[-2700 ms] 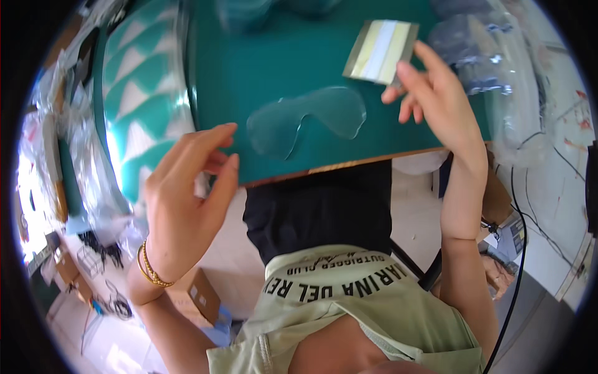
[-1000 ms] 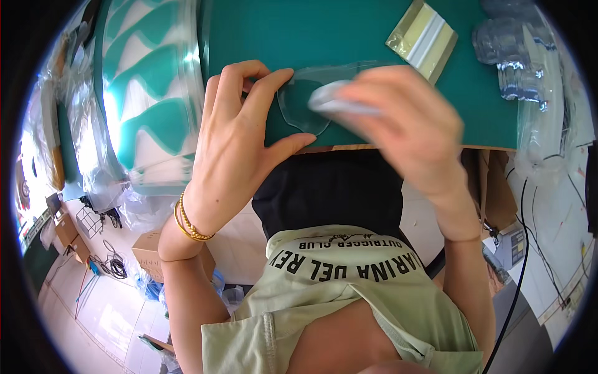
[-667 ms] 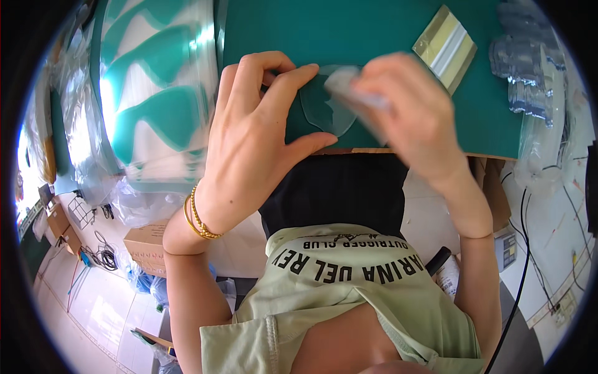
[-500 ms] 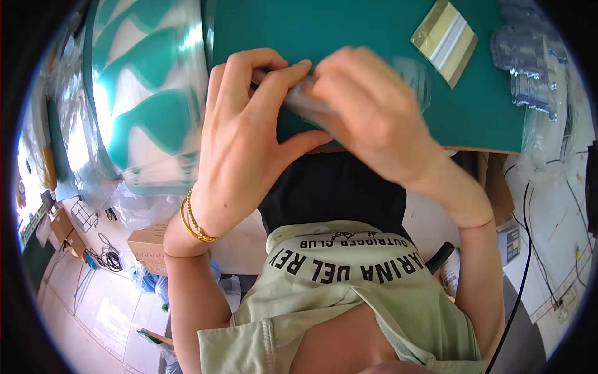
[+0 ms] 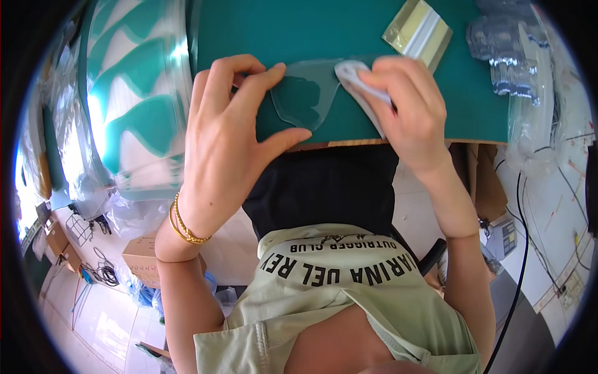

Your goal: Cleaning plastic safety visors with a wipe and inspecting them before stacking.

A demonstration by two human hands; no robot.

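Observation:
A clear, curved lens-shaped plastic piece (image 5: 305,93) lies at the front of the green table mat. My left hand (image 5: 227,118) holds it by its left side, with the index fingertip at the upper edge and the thumb at the lower edge. My right hand (image 5: 408,106) pinches a folded whitish cloth (image 5: 361,84) just right of the piece. The cloth's tip touches or overlaps the piece's right part; I cannot tell which. Whatever of the piece extends under the cloth and right hand is hidden.
Film-covered sheets with wavy lens outlines (image 5: 140,100) lie at the left. A yellow-and-white packet (image 5: 417,34) rests at the back right. Stacked clear plastic pieces (image 5: 507,56) fill the right edge. The mat's front edge (image 5: 473,142) runs before my lap. A cardboard box (image 5: 142,258) stands below left.
My right hand and the cloth have swung right, away from my left hand, uncovering the clear piece. My left hand keeps nearly the same pose. The whole view has shifted slightly.

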